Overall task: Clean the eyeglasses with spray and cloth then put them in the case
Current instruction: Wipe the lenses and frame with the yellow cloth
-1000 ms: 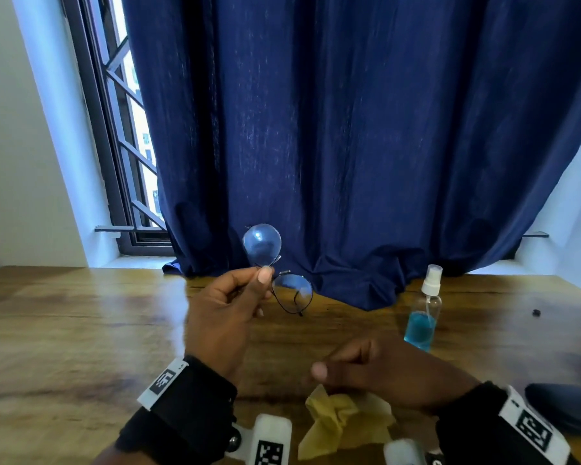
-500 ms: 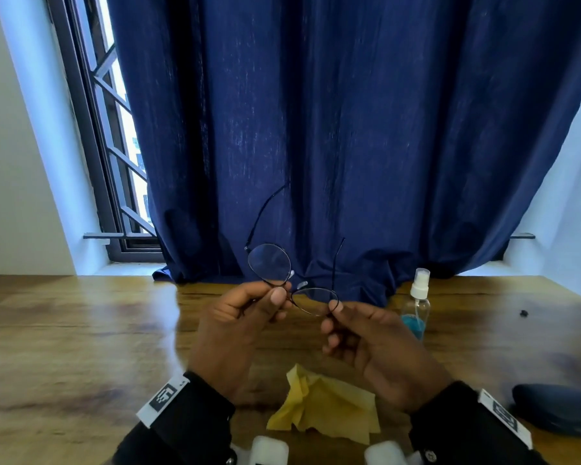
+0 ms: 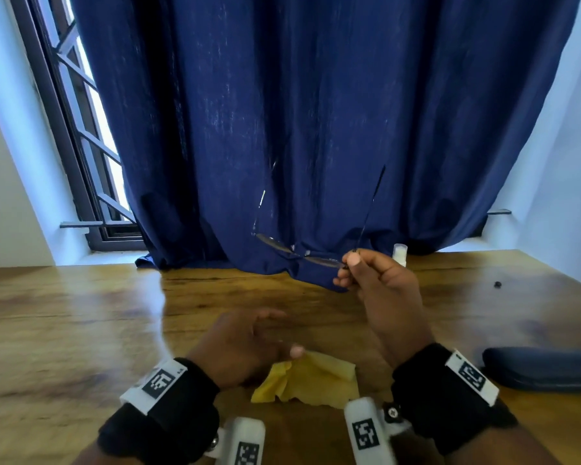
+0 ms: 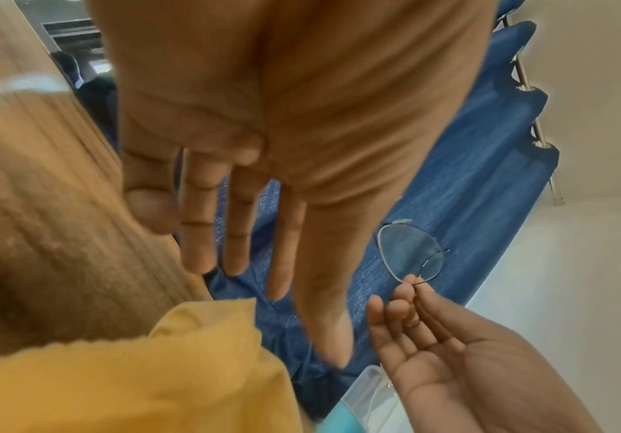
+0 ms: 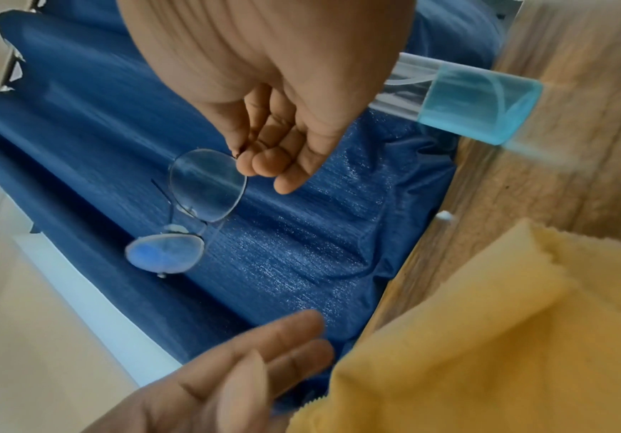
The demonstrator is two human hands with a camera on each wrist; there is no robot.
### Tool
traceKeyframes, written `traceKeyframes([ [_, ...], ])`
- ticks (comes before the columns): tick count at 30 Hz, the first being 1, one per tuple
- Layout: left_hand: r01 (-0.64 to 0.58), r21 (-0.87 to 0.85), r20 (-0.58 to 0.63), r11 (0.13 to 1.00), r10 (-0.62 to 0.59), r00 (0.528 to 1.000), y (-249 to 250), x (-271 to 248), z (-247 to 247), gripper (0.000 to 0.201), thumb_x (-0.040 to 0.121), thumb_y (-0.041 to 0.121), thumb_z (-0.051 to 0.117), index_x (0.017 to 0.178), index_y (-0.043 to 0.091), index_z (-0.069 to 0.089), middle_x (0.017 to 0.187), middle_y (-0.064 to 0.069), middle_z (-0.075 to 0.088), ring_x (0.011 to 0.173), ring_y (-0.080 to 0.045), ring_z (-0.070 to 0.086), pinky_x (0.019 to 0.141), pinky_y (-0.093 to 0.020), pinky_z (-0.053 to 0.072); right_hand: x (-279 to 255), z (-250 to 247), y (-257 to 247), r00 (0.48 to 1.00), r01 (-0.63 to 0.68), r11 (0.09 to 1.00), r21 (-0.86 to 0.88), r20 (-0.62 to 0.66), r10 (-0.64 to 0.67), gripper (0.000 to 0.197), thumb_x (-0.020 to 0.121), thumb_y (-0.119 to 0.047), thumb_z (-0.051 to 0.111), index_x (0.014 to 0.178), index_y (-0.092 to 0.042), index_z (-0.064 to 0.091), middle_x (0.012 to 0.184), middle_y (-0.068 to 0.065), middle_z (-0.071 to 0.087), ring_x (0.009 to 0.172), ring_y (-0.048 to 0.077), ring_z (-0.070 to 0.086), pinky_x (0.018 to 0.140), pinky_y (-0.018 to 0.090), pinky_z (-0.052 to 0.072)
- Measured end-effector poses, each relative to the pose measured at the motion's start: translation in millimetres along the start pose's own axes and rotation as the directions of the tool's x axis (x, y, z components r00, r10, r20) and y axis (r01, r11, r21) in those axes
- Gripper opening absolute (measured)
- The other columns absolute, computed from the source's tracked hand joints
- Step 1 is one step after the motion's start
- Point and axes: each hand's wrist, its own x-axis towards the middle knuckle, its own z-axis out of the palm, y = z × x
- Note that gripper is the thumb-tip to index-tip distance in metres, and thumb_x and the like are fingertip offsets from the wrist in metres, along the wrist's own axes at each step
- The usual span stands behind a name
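My right hand (image 3: 348, 267) pinches the thin-framed eyeglasses (image 3: 321, 261) at their right hinge and holds them above the far side of the table. The lenses lie nearly flat and the temples point up. In the right wrist view the pinch sits at the rim of one lens of the eyeglasses (image 5: 206, 187). My left hand (image 3: 275, 333) hovers low with straight fingers (image 4: 199, 222), holding nothing, just over the crumpled yellow cloth (image 3: 316, 380). The spray bottle (image 5: 480, 102), part full of blue liquid, stands behind my right hand. A dark blue case (image 3: 544, 367) lies shut at the right.
The wooden table (image 3: 64, 330) runs up to a dark blue curtain (image 3: 316, 112) that pools on its far edge. A barred window (image 3: 81, 129) is at the back left. A small dark speck (image 3: 497, 284) lies far right.
My left hand has let go of the eyeglasses and dropped toward the yellow cloth. My right hand now holds them alone, tipped flat with the temples up.
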Motion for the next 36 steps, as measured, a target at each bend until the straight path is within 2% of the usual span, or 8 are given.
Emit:
traceKeyframes([
  [3,0.051,0.137,0.107,0.989,-0.066,0.992,-0.7,4.3,8.4,0.042,0.075,0.043,0.084,0.114,0.039,0.071,0.099,0.014,0.071,0.089,-0.005,0.065,0.082,-0.027,0.056,-1.6,0.4,-6.5,0.999,0.033,0.999,0.034,-0.025,-0.032,0.015,0.1,-0.013,0.061,0.097,-0.004,0.072,0.074,0.003,0.071,0.076,0.018,0.068,0.08,0.033,0.059],
  [6,0.11,0.195,0.097,0.975,-0.13,0.987,12.5,11.5,24.8,0.013,0.082,0.029,0.079,0.095,0.027,0.078,0.084,0.008,0.068,0.064,-0.005,0.06,0.059,-0.022,0.052,-2.9,1.4,-18.4,0.997,0.069,0.997,0.039,-0.022,-0.068,0.014,0.099,-0.014,0.061,0.096,-0.008,0.073,0.075,0.003,0.073,0.076,0.017,0.069,0.085,0.036,0.061],
  [10,0.047,0.259,0.074,0.965,-0.068,0.995,51.7,23.9,57.1,0.011,0.08,0.03,0.079,0.073,0.025,0.072,0.07,0.009,0.064,0.062,-0.004,0.058,0.057,-0.02,0.049,-4.1,-3.7,-40.7,0.99,0.127,0.991,0.039,-0.065,-0.124,0.013,0.099,-0.014,0.063,0.092,-0.013,0.074,0.073,0.002,0.073,0.075,0.017,0.069,0.085,0.039,0.059],
  [16,-0.077,0.121,0.178,0.99,0.055,0.982,108.0,35.5,124.5,0.041,0.078,0.038,0.081,0.114,0.019,0.075,0.116,-0.002,0.075,0.108,-0.015,0.068,0.095,-0.031,0.054,-14.7,-43.4,-92.2,0.957,0.25,0.968,-0.022,-0.15,-0.25,0.012,0.099,-0.014,0.063,0.092,-0.011,0.073,0.07,0.001,0.073,0.072,0.016,0.068,0.078,0.031,0.06],
  [20,-0.066,-0.034,0.144,0.997,0.071,0.987,125.4,22.1,134.1,0.055,0.076,0.038,0.085,0.125,0.021,0.068,0.109,-0.002,0.075,0.086,-0.008,0.066,0.067,-0.016,0.051,-27.7,-70.4,-123.3,0.941,0.296,0.952,-0.078,-0.146,-0.304,0.013,0.099,-0.014,0.063,0.092,-0.014,0.073,0.07,-0.002,0.073,0.071,0.016,0.068,0.083,0.038,0.061],
  [24,-0.021,-0.336,0.052,0.942,0.041,0.998,115.8,2.6,96.7,0.043,0.076,0.03,0.087,0.114,0.02,0.069,0.085,-0.014,0.078,0.058,-0.019,0.07,0.043,-0.023,0.05,-34.8,-69.0,-129.5,0.936,0.318,0.937,-0.146,-0.11,-0.335,0.013,0.099,-0.016,0.064,0.09,-0.019,0.073,0.072,0.001,0.075,0.073,0.018,0.069,0.081,0.036,0.06],
  [30,-0.233,-0.467,-0.361,0.853,0.056,0.931,58.9,-25.6,-24.4,0.022,0.101,0.026,0.056,0.099,0.014,0.074,0.09,-0.007,0.078,0.062,-0.012,0.072,0.051,-0.023,0.056,-30.4,-19.4,-90.2,0.96,0.278,0.929,-0.246,0.048,-0.274,0.014,0.099,-0.019,0.063,0.089,-0.019,0.072,0.074,-0.001,0.074,0.07,0.009,0.068,0.072,0.024,0.056],
  [36,-0.326,-0.569,-0.429,0.755,0.066,0.901,16.2,-36.7,-78.7,0.029,0.103,0.022,0.05,0.11,0.006,0.073,0.091,-0.007,0.075,0.076,-0.012,0.068,0.064,-0.022,0.059,-16.8,23.0,-30.6,0.972,0.233,0.831,-0.505,0.155,-0.179,0.017,0.098,-0.026,0.065,0.083,-0.022,0.071,0.072,-0.006,0.073,0.07,-0.001,0.069,0.068,0.017,0.052],
])
